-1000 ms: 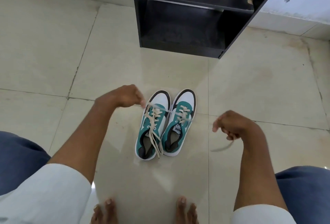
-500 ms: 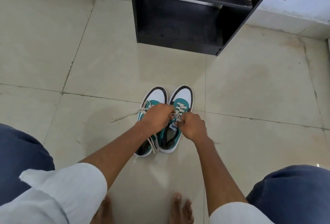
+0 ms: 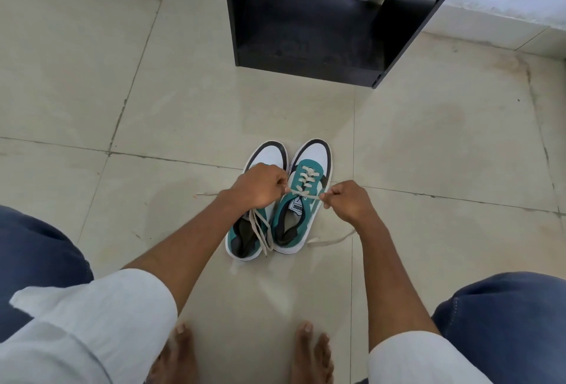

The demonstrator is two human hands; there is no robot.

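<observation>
Two teal, white and black sneakers stand side by side on the tiled floor, toes pointing away from me. The right sneaker (image 3: pixel 307 187) has its cream lace (image 3: pixel 306 195) stretched across the tongue. My left hand (image 3: pixel 260 187) pinches one end of that lace above the left sneaker (image 3: pixel 269 157), covering that shoe's middle. My right hand (image 3: pixel 347 201) pinches the other end just right of the right sneaker. Loose lace tails trail on the floor at both sides. The left sneaker's own laces (image 3: pixel 260 232) hang untied over its opening.
A black open shelf unit (image 3: pixel 321 16) stands on the floor straight ahead, beyond the shoes. A pale wall base (image 3: pixel 505 9) runs behind it on the right. My bare feet (image 3: pixel 245 353) and knees frame the bottom of the view.
A second ago my hands were wide apart pulling the lace ends. They came together over the right sneaker, and now they have drawn slightly apart with the lace taut between them.
</observation>
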